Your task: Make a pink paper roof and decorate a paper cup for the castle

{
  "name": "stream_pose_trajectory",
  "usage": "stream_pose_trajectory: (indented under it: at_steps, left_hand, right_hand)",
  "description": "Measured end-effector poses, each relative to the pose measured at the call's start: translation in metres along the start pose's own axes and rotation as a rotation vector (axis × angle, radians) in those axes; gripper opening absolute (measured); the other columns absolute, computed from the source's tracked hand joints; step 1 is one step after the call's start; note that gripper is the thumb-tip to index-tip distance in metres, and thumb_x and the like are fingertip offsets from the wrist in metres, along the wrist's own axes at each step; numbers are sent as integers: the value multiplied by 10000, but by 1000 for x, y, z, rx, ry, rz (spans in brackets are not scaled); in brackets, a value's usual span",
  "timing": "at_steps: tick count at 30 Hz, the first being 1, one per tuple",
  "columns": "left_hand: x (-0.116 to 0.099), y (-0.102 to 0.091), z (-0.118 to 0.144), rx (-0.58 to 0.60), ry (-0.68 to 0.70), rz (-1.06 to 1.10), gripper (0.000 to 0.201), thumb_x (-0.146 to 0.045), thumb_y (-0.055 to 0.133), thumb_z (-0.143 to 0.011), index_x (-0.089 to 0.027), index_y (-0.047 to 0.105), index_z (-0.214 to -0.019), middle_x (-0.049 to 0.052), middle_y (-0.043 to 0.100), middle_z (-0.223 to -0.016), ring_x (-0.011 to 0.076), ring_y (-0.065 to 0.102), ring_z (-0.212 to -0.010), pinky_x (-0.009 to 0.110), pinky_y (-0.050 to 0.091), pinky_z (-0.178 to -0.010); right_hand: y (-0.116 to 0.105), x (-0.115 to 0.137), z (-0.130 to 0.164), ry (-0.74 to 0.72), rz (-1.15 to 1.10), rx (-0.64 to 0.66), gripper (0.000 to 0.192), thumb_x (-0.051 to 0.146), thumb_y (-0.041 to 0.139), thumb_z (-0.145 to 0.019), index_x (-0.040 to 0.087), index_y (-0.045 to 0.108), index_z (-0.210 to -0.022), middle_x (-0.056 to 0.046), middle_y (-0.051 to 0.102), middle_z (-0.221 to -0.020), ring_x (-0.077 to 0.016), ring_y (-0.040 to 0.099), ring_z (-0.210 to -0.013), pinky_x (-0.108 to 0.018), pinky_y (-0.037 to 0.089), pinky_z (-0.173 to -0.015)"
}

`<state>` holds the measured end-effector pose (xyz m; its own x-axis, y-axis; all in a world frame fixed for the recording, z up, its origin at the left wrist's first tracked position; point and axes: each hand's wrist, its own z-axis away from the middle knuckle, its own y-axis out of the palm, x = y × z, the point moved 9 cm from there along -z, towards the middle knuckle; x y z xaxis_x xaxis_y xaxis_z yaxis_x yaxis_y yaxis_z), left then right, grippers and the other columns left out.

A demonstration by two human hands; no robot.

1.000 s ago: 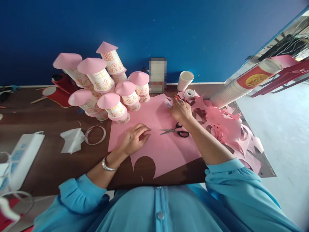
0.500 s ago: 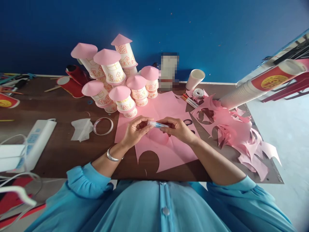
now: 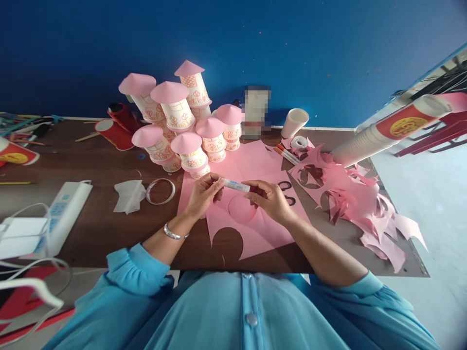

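Observation:
My left hand [image 3: 206, 195] and my right hand [image 3: 268, 199] pinch the two ends of a small white tube [image 3: 236, 185] with blue print, held level above the pink paper [image 3: 255, 238]. What the tube contains does not show. Under my hands lies a round pink paper piece [image 3: 242, 209]. A curved bite is cut from the sheet's near edge. Beside my right hand show the dark handle loops of scissors [image 3: 291, 201]; their blades are hidden. Behind my left hand stand several paper-cup towers [image 3: 177, 115] with pink cone roofs and drawn flowers.
Pink paper scraps [image 3: 359, 192], markers [image 3: 287, 154], a tape roll [image 3: 299, 142], a white cup [image 3: 295, 123] and a tall cup stack [image 3: 386, 132] are at right. Leftward lie a white ring [image 3: 160, 191], translucent paper [image 3: 128, 196], a power strip [image 3: 65, 214] and red cups [image 3: 115, 134].
The tube has turned a little between my fingers and its label shows differently. My right hand has shifted slightly, uncovering more of the scissors' handles. The view has swung slightly left.

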<state>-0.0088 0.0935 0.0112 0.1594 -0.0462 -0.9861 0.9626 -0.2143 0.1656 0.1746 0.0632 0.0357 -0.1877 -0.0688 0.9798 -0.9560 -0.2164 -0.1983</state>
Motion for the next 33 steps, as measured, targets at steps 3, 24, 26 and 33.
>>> stream_pose_trajectory:
  at_steps: [3, 24, 26, 33]
  left_hand:
    - [1, 3, -1, 36, -15, 40, 394, -518, 830, -823, -168, 689, -939, -50, 585, -580, 84, 527, -458, 209, 403, -422]
    - [-5, 13, 5, 135, 64, -159, 479, -651, 687, -894, -197, 573, -792, -84, 474, -509, 63, 375, -421, 208, 296, -436]
    - [-6, 13, 6, 126, 84, -198, 507, -674, 636, -921, -206, 532, -756, -81, 447, -509, 69, 347, -433, 216, 277, -442]
    - [-1, 10, 5, 50, 30, -271, 676, -779, 499, -936, -217, 397, -574, -50, 337, -488, 81, 286, -444, 259, 218, -447]
  right_hand:
    - [-10, 3, 1, -24, -23, -121, 335, 441, 757, -888, 184, 775, -1102, 12, 666, -744, -107, 604, -572, -240, 525, -552]
    - [-7, 9, 3, -87, 36, -160, 325, 499, 714, -901, 199, 795, -997, 21, 644, -655, -108, 553, -511, -240, 485, -533]
    - [-5, 13, 4, -123, 91, -157, 314, 500, 700, -924, 209, 791, -997, 15, 661, -685, -109, 575, -531, -239, 496, -564]
    - [2, 29, 10, -332, 279, -142, 285, 451, 633, -1009, 208, 773, -1057, -59, 748, -924, -135, 648, -686, -258, 540, -662]
